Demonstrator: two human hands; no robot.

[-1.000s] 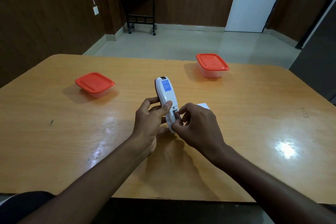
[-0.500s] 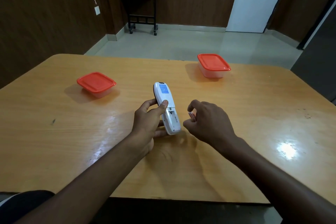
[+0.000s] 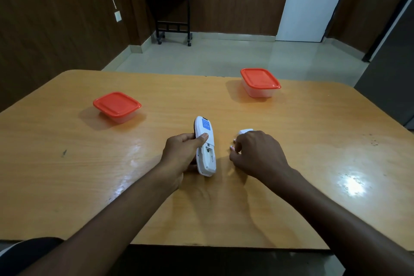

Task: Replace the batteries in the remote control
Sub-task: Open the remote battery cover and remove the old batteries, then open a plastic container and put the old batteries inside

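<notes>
My left hand (image 3: 182, 154) grips a white remote control (image 3: 205, 145), held back side up just above the wooden table (image 3: 89, 175). A blue label shows near the remote's far end, and its battery compartment at the near end is uncovered. To the right, my right hand (image 3: 257, 154) rests low on the table with its fingertips pinched on a small pinkish battery (image 3: 232, 147). A white piece, apparently the battery cover (image 3: 244, 131), lies on the table just beyond that hand, mostly hidden by it.
Two clear plastic boxes with red lids stand on the table: one at the left (image 3: 117, 106), one at the far right (image 3: 259, 82). A bright light reflection marks the table's right side (image 3: 352, 184). Beyond the table is tiled floor, a black side table (image 3: 172, 13) and a white door.
My right hand pulled away from the remote's battery compartment with a battery and moved right, down to the table. My left hand lowered the remote slightly.
</notes>
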